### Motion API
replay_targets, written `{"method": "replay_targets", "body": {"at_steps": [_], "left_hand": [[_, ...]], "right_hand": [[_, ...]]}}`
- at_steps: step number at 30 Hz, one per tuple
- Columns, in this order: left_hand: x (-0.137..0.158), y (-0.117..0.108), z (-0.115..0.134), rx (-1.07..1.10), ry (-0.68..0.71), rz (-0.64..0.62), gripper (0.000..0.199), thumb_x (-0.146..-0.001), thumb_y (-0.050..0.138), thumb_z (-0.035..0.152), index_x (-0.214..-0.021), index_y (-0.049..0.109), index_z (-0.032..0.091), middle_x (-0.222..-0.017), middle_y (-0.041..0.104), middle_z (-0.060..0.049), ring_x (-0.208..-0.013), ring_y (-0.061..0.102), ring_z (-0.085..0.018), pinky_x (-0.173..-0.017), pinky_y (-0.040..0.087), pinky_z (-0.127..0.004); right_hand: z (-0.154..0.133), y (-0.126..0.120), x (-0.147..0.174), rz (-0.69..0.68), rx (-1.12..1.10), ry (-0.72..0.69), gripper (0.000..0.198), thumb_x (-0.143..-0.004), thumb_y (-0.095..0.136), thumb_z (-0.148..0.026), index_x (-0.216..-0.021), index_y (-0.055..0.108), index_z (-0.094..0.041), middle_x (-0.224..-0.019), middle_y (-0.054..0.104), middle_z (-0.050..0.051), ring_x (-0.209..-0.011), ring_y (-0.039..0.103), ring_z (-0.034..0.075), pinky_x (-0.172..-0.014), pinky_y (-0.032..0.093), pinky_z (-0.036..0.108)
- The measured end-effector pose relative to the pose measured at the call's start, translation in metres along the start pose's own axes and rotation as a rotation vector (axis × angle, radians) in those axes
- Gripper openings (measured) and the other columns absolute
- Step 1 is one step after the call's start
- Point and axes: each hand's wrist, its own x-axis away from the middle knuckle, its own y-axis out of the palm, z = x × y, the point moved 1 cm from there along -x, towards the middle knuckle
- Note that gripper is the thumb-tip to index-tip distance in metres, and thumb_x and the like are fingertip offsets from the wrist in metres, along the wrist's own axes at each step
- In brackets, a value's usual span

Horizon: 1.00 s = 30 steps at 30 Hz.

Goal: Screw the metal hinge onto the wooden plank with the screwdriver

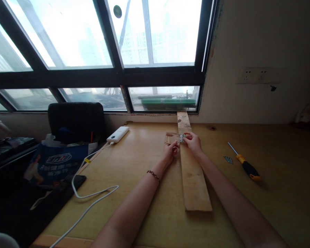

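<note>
Both hands (182,144) pinch a hinge (181,138) on the plank (193,179), wooden desk (150,193) beneath.

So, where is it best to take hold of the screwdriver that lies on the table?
Probably at the yellow-and-black handle of the screwdriver, coming from above with the right hand, which is nearer. The handle is the thick end and points toward the person; the thin metal shaft points away, and small screws lie close beside it.
</note>
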Motion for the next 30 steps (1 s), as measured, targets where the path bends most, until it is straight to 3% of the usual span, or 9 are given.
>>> {"method": "replay_targets", "body": {"at_steps": [7,12,23,30], "left_hand": [[0.000,0.000,0.001,-0.033,-0.016,0.000,0.034,-0.057,0.072,0.038,-0.073,0.057,0.012,-0.060,0.057,0.000,-0.037,0.041,-0.003,-0.037,0.027,-0.018],[0.002,0.000,0.000,-0.085,0.016,-0.004,0.039,-0.055,0.074,0.042,-0.074,0.059,0.011,-0.061,0.057,-0.001,-0.038,0.044,-0.004,-0.037,0.029,-0.018],[0.004,0.003,0.000,-0.088,0.055,0.038,0.041,-0.050,0.078,0.038,-0.076,0.063,0.009,-0.058,0.057,-0.001,-0.040,0.045,-0.004,-0.040,0.034,-0.018],[0.002,0.000,-0.002,-0.071,0.040,0.048,0.037,-0.051,0.077,0.035,-0.072,0.062,0.009,-0.057,0.056,-0.001,-0.042,0.046,-0.004,-0.041,0.035,-0.017]], "right_hand": [[-0.006,0.002,0.005,0.012,0.357,-0.120,0.022,-0.065,0.063,-0.020,-0.087,0.066,-0.022,-0.079,0.069,0.003,-0.069,0.063,0.016,-0.069,0.047,0.027],[-0.012,0.003,0.009,0.006,0.535,-0.165,0.022,-0.067,0.064,-0.024,-0.089,0.065,-0.021,-0.087,0.068,0.003,-0.070,0.061,0.015,-0.068,0.044,0.027],[-0.009,0.004,0.009,0.018,0.650,-0.222,0.024,-0.068,0.064,-0.029,-0.090,0.068,-0.022,-0.090,0.059,0.005,-0.067,0.055,0.013,-0.068,0.042,0.026],[-0.011,0.005,0.010,-0.052,0.593,-0.284,0.020,-0.073,0.057,-0.019,-0.090,0.068,-0.020,-0.087,0.063,0.005,-0.072,0.057,0.015,-0.069,0.043,0.026]]}}
